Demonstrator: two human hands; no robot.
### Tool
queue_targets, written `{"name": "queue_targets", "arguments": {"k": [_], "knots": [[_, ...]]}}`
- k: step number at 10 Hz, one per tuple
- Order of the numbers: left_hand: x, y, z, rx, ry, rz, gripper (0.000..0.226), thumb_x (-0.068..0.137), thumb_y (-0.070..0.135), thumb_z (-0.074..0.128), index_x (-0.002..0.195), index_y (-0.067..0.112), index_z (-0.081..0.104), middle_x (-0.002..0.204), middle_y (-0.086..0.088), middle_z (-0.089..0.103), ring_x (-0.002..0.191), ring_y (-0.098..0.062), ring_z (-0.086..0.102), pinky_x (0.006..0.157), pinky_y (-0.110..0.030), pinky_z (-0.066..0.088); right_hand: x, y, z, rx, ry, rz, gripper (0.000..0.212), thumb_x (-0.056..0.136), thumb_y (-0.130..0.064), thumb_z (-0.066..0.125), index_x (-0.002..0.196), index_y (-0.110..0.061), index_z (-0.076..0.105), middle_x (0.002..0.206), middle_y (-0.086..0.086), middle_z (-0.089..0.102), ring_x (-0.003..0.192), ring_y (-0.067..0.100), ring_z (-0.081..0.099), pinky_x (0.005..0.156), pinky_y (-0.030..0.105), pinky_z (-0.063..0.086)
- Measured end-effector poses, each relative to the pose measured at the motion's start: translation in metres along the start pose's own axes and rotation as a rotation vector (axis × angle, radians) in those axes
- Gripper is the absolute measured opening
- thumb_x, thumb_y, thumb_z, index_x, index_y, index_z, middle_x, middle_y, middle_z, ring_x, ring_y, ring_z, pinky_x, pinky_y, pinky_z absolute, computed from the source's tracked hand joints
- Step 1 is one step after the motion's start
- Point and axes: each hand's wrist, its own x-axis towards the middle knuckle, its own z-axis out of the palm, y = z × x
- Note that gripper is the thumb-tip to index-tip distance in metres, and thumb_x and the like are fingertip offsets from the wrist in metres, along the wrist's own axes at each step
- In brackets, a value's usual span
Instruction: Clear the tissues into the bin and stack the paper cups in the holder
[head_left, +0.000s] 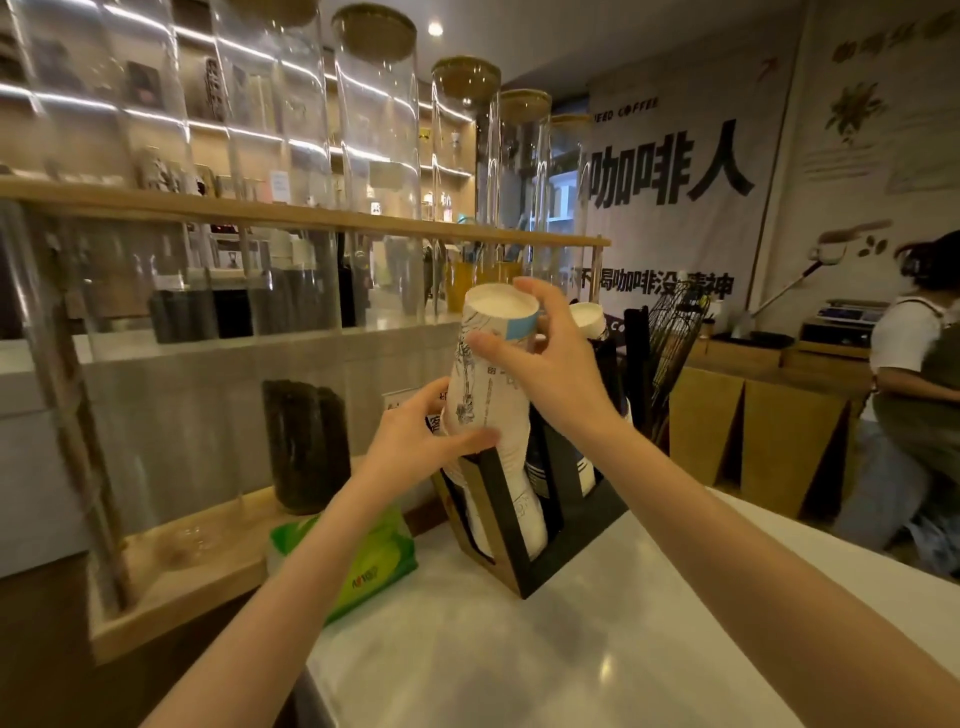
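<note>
Now cup stack (485, 384) between left hand (415, 441), right hand (550, 364)

Desk (597, 649), pale glossy top: black-framed cup holder (524, 545) standing near far edge; green tissue pack (374, 566) at left edge beside it

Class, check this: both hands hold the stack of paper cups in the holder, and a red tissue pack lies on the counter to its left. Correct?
Not quite. The head view shows the tissue pack is green, not red. The rest stands: left hand and right hand hold the cup stack in the holder.
</note>
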Motion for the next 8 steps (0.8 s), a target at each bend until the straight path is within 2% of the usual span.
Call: {"name": "queue_targets", "arguments": {"k": [1,2,3,4,5,6,7,8], "knots": [[0.002,-0.001,0.002,0.016,-0.007,-0.028,0.067,0.067,0.046,0.071,0.127,0.026,0.048,0.126,0.003,0.059,0.116,-0.012,0.05,0.088,-0.027,0.037,-0.005,0.014,0.007,-0.037,-0.049,0.022,0.063,0.076,-0.03,0.071,0.131,-0.026,0.041,0.113,-0.012,0.053,0.094,-0.008,0.05,0.077,0.009,0.047],[0.001,-0.002,0.003,-0.009,0.004,-0.036,0.064,0.068,0.043,0.071,0.124,0.022,0.049,0.121,0.003,0.06,0.111,-0.013,0.052,0.083,-0.024,0.041,-0.01,0.022,0.016,-0.051,-0.075,0.059,0.052,0.082,-0.034,0.063,0.129,-0.027,0.043,0.101,-0.019,0.052,0.092,-0.005,0.052,0.069,0.003,0.044],[0.0,-0.003,0.003,-0.052,0.024,0.008,0.071,0.068,0.036,0.074,0.13,0.024,0.041,0.12,0.006,0.055,0.11,-0.008,0.047,0.071,-0.011,0.038,-0.016,0.034,0.024,-0.028,-0.132,0.176,0.044,0.09,-0.042,0.046,0.13,-0.024,0.045,0.114,-0.006,0.055,0.109,0.011,0.053,0.073,0.011,0.041],[-0.001,-0.003,0.002,-0.042,0.03,0.026,0.081,0.069,0.032,0.073,0.137,0.024,0.029,0.136,0.003,0.048,0.115,-0.007,0.041,0.084,-0.018,0.037,-0.024,0.048,0.03,-0.113,-0.122,0.172,0.048,0.092,-0.042,0.041,0.135,-0.02,0.041,0.13,0.004,0.054,0.118,0.015,0.05,0.09,0.024,0.045],[-0.001,0.0,0.0,0.014,0.035,0.031,0.077,0.07,0.03,0.072,0.136,0.025,0.031,0.136,0.0,0.047,0.115,-0.009,0.042,0.086,-0.025,0.037,-0.025,0.047,0.033,-0.178,-0.14,0.136,0.052,0.093,-0.042,0.039,0.139,-0.018,0.036,0.135,0.007,0.05,0.123,0.019,0.049,0.099,0.034,0.046],[0.0,0.009,-0.004,0.205,0.036,0.092,0.068,0.071,0.033,0.071,0.131,0.022,0.042,0.137,-0.004,0.046,0.121,-0.017,0.043,0.095,-0.032,0.039,-0.019,0.034,0.031,-0.318,-0.195,0.173,0.053,0.093,-0.045,0.036,0.134,-0.012,0.043,0.13,0.008,0.051,0.12,0.019,0.048,0.094,0.031,0.041],[0.003,0.025,-0.007,0.448,-0.038,0.106,0.069,0.071,0.045,0.067,0.131,0.021,0.043,0.144,-0.008,0.037,0.132,-0.026,0.034,0.105,-0.045,0.034,-0.009,0.014,0.015,-0.422,-0.232,0.184,0.049,0.091,-0.044,0.039,0.12,-0.007,0.053,0.12,0.013,0.052,0.11,0.021,0.049,0.088,0.036,0.037],[0.008,0.054,-0.015,0.655,-0.096,0.175,0.063,0.072,0.049,0.064,0.126,0.02,0.05,0.138,-0.009,0.043,0.128,-0.029,0.037,0.102,-0.049,0.037,-0.013,-0.016,-0.01,-0.466,-0.129,0.18,0.055,0.093,-0.034,0.044,0.142,-0.012,0.033,0.15,0.006,0.036,0.136,0.019,0.033,0.105,0.029,0.027]]}}
